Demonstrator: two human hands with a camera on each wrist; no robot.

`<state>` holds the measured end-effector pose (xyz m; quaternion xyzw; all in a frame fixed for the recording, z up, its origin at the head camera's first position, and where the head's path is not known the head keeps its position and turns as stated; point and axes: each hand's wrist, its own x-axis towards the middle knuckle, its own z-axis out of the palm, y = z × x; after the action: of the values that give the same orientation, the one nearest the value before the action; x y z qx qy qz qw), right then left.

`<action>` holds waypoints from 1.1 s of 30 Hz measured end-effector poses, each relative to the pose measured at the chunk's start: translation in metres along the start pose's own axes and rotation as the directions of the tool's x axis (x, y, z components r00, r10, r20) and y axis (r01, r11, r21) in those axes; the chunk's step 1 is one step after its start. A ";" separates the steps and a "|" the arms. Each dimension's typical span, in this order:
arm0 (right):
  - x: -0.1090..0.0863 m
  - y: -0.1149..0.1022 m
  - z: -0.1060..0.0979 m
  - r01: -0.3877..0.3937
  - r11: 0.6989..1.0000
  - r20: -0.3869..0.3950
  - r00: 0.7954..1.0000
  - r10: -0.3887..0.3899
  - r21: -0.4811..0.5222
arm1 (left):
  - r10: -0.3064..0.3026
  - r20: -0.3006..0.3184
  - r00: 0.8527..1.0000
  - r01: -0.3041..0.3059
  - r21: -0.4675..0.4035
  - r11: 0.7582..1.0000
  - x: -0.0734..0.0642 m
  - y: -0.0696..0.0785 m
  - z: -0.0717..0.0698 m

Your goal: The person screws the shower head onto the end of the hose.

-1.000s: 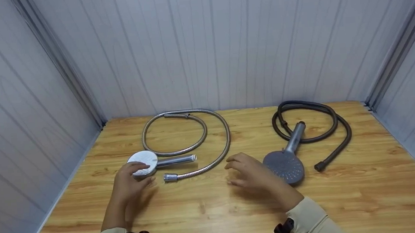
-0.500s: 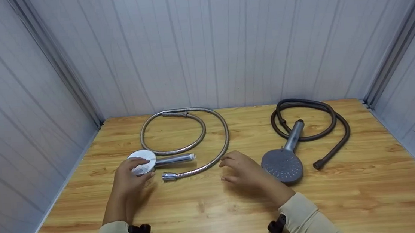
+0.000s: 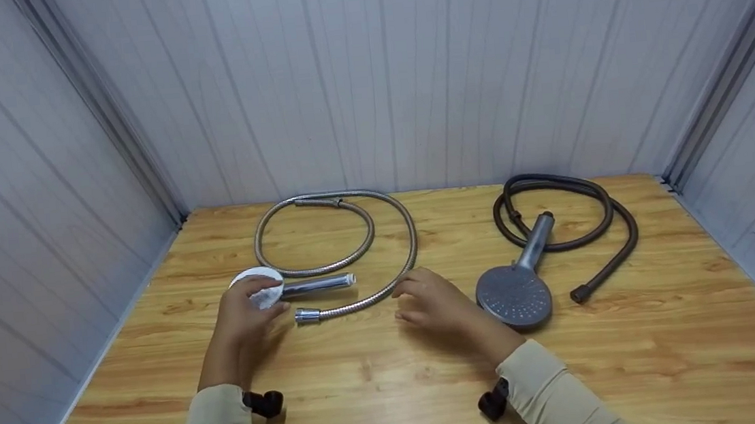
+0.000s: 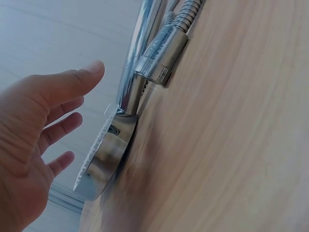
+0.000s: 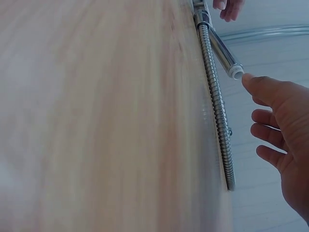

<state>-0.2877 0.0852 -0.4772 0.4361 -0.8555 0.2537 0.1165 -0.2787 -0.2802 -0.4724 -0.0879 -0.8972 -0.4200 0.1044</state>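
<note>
My left hand (image 3: 244, 314) hovers with loosely bent fingers over the round white face of a chrome shower head (image 3: 319, 284). In the left wrist view a gap shows between this hand (image 4: 36, 125) and the shower head (image 4: 110, 150), which lies on the table. A silver metal shower hose (image 3: 412, 233) loops behind it, its chrome end nut (image 3: 307, 315) lying just in front of the handle. Beside the right curve of that hose my right hand (image 3: 437, 302) hangs over the table, fingers apart and holding nothing. The handle's white threaded end (image 5: 235, 72) points toward it in the right wrist view.
To the right lies a grey shower head (image 3: 513, 296), face up, with its handle across a coiled dark hose (image 3: 635, 234). Panelled walls (image 3: 367, 90) enclose the wooden table (image 3: 366, 390) at the back and both sides.
The right hand has drifted left, away from the grey shower head toward the silver hose. Over the chrome shower head the left hand has shifted slightly. Shower heads and hoses lie as before.
</note>
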 end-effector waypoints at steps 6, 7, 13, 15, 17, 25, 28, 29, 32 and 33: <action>0.005 0.001 0.006 -0.018 0.999 -0.009 1.000 0.018 0.051 | -0.002 0.036 0.999 0.002 0.000 1.000 0.006 0.000 0.002; 0.006 0.001 0.007 -0.024 0.998 -0.009 1.000 0.024 0.061 | -0.003 0.047 0.999 0.003 0.002 1.000 0.007 0.000 0.002; 0.010 0.000 0.012 -0.024 0.997 -0.010 1.000 0.025 0.075 | 0.005 0.076 0.997 -0.007 0.022 1.000 0.010 0.003 0.002; 0.012 0.000 0.014 -0.008 0.998 -0.012 1.000 0.009 0.068 | -0.003 0.077 0.997 0.001 0.025 1.000 0.011 0.003 0.002; 0.015 -0.001 0.016 0.011 0.998 -0.014 1.000 -0.010 0.066 | -0.025 0.077 0.997 0.023 0.025 0.999 0.012 0.003 0.001; 0.022 -0.001 0.021 0.034 0.998 0.002 0.999 -0.034 0.048 | -0.007 0.122 0.992 0.001 0.049 0.999 0.020 0.006 0.005; 0.024 0.002 0.024 0.027 0.998 0.001 1.000 -0.027 0.053 | -0.021 0.149 0.989 0.011 0.066 0.998 0.023 0.008 0.008; 0.025 0.002 0.025 0.026 0.998 -0.001 1.000 -0.026 0.053 | -0.028 0.156 0.987 0.017 0.072 0.997 0.024 0.008 0.008; 0.030 0.003 0.029 0.025 0.998 -0.001 1.000 -0.025 0.058 | -0.038 0.163 0.986 0.024 0.088 0.996 0.026 0.009 0.009; 0.031 0.002 0.031 0.024 0.998 0.001 1.000 -0.024 0.061 | -0.039 0.165 0.986 0.024 0.090 0.996 0.027 0.009 0.009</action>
<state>-0.3074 0.0486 -0.4908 0.4499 -0.8421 0.2779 0.1057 -0.3035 -0.2658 -0.4650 -0.1038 -0.9217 -0.3729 0.0262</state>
